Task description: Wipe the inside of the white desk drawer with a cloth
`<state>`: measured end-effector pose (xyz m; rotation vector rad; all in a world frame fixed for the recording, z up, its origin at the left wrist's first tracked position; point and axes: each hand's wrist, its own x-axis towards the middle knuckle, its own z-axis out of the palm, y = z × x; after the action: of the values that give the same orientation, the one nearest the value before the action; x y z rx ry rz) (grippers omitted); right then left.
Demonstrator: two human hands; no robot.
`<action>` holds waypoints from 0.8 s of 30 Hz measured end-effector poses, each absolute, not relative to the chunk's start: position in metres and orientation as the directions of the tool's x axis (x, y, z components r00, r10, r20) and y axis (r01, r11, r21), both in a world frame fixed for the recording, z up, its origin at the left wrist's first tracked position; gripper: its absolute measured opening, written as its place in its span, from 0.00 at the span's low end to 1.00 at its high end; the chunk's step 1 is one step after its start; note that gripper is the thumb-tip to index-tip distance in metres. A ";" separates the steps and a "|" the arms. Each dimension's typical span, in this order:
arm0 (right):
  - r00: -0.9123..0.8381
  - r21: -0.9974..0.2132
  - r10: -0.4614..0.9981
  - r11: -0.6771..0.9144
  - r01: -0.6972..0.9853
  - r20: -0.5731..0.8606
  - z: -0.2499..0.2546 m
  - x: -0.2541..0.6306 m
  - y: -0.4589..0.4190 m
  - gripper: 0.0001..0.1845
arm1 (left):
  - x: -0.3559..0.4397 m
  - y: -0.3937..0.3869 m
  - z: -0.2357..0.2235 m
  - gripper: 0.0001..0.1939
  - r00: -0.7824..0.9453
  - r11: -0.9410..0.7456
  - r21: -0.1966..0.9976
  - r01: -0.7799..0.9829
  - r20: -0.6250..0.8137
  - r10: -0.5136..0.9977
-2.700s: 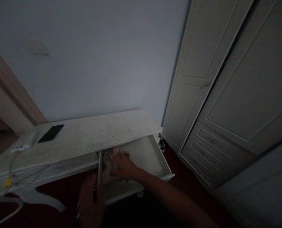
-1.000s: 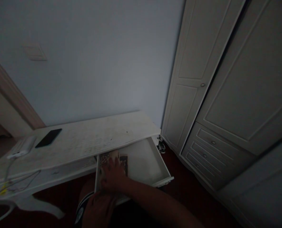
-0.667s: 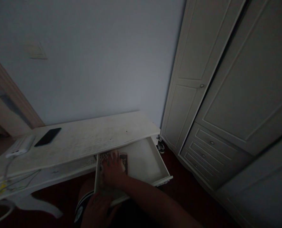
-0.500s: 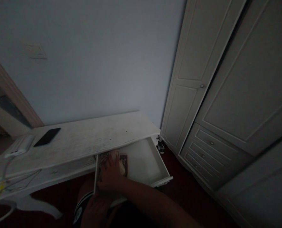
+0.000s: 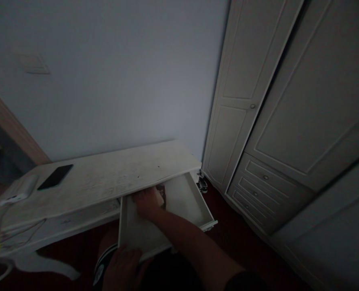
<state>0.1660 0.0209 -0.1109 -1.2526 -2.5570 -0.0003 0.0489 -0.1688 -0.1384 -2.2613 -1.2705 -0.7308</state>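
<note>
A white drawer (image 5: 183,202) is pulled out from under the top of a white desk (image 5: 131,165). My left hand (image 5: 122,262) is closed over the drawer's near left corner. My right hand (image 5: 147,202) reaches deep into the drawer, at the back beneath the desktop's edge. It is curled over a dark brown patterned item (image 5: 162,189) with a pale part beside the fingers. Most of that item is hidden by the hand, and its kind is unclear in the dim light. My right fingertips are partly covered.
A dark phone (image 5: 55,177) and a white power strip (image 5: 20,190) with its cable lie on the desktop's left. A white wardrobe (image 5: 258,133) with knobs stands right. Shoes (image 5: 202,185) sit on the dark red floor by the desk.
My right hand has moved farther back in the drawer, and the patterned item has moved back with it. The drawer's front floor now shows. My left hand stays at the corner.
</note>
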 end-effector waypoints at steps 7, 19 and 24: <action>-0.611 -0.056 0.744 0.646 0.761 0.271 -0.103 0.211 0.035 0.25 | 0.050 -0.169 -0.142 0.24 0.411 -0.448 -0.103 0.888 0.616 0.673; -0.501 0.091 0.856 0.493 0.865 0.125 -0.090 0.310 0.048 0.27 | 0.051 -0.169 -0.147 0.21 0.445 -0.463 -0.143 0.875 0.614 0.652; -0.437 0.170 0.897 0.421 0.891 0.068 -0.079 0.327 0.049 0.30 | 0.052 -0.170 -0.141 0.21 0.417 -0.444 -0.139 0.885 0.658 0.626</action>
<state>0.3270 0.0489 -0.0788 -1.6841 -2.6754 -0.2875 0.0517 -0.1697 -0.1409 -2.2046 -1.2816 -0.7317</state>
